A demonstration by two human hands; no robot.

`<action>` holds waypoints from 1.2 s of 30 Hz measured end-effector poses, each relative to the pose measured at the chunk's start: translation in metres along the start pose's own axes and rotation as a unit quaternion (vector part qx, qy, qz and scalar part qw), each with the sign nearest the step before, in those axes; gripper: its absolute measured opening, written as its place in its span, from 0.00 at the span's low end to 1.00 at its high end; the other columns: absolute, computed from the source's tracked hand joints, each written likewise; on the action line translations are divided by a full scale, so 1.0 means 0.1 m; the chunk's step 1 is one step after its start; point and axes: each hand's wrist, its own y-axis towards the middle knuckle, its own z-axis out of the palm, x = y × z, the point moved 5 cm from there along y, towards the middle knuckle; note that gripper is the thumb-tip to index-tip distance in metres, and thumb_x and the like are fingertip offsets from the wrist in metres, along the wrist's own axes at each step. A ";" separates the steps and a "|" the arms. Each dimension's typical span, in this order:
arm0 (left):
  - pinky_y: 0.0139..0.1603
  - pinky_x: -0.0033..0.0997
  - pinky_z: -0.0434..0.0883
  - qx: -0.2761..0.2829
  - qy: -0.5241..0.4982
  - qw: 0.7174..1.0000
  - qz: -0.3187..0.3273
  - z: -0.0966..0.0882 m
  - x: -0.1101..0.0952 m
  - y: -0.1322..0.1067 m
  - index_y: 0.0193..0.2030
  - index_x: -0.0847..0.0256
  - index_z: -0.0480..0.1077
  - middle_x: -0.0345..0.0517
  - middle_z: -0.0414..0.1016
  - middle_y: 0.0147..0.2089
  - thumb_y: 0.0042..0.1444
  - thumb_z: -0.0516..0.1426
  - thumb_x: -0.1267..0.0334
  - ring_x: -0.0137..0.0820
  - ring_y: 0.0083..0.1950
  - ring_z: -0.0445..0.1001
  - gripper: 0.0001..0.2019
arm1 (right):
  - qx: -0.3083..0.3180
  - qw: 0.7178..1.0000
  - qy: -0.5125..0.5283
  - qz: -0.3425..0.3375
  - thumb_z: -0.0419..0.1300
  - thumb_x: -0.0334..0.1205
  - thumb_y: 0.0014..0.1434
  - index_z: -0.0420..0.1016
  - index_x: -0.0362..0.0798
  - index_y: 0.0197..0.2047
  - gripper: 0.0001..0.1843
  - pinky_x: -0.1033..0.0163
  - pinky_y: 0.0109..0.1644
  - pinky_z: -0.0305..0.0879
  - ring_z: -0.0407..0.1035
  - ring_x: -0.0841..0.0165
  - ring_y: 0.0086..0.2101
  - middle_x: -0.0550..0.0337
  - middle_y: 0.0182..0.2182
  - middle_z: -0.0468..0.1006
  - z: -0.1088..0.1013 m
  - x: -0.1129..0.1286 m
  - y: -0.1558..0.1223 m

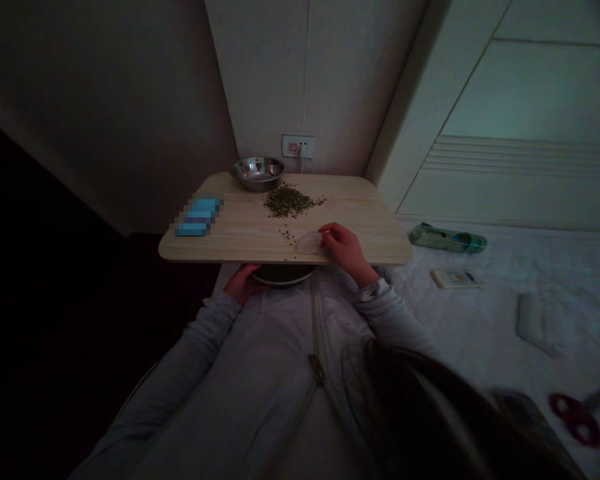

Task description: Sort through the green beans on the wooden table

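A small wooden table (360,220) stands over my lap. On it lies a heap of small green beans (286,200), with a few stray ones nearer me. My right hand (345,248) rests at the table's near edge, fingers closed on a pale card-like scraper (309,242) that touches the tabletop. Just under the near edge, my left hand (244,280) holds a bowl (283,274) by its left side. Most of that bowl is hidden by the table.
A steel bowl (257,172) sits at the table's far edge below a wall socket (298,145). A blurred blue object (199,216) lies at the table's left. On the bed to the right lie a green object (447,239), a small card (455,278) and red scissors (577,413).
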 end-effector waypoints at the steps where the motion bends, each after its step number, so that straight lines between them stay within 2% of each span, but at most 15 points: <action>1: 0.21 0.28 0.71 0.001 0.001 1.000 0.000 0.00 0.00 0.00 0.33 0.62 0.68 0.42 0.72 0.27 0.44 0.54 0.70 0.29 0.27 0.70 0.07 | 0.001 1.000 0.003 -0.001 0.50 0.40 0.51 0.70 0.47 0.35 0.12 0.66 0.28 0.57 0.63 0.71 0.23 0.63 0.21 0.71 0.00 -0.01 0.00; 15: 0.20 0.28 0.70 0.008 0.001 1.000 0.001 0.01 0.00 0.00 0.33 0.61 0.68 0.41 0.72 0.28 0.45 0.54 0.70 0.29 0.27 0.71 0.07 | 0.000 1.000 -0.008 0.003 0.49 0.39 0.50 0.70 0.47 0.35 0.12 0.66 0.29 0.57 0.63 0.71 0.23 0.64 0.21 0.71 -0.01 0.02 -0.01; 21: 0.22 0.29 0.71 -0.009 -0.002 1.000 -0.007 0.00 -0.01 -0.01 0.35 0.61 0.68 0.42 0.72 0.28 0.44 0.55 0.70 0.30 0.27 0.71 0.09 | 0.005 1.000 -0.008 0.005 0.49 0.39 0.51 0.70 0.48 0.36 0.12 0.66 0.29 0.57 0.63 0.71 0.23 0.63 0.21 0.72 -0.01 0.03 -0.01; 36: 0.21 0.28 0.71 -0.009 -0.005 1.000 -0.005 0.00 -0.01 -0.02 0.32 0.62 0.68 0.42 0.72 0.28 0.44 0.55 0.71 0.29 0.27 0.71 0.06 | 0.000 1.000 -0.016 -0.001 0.49 0.40 0.51 0.70 0.47 0.36 0.12 0.65 0.30 0.57 0.64 0.70 0.24 0.63 0.21 0.72 0.00 0.01 0.00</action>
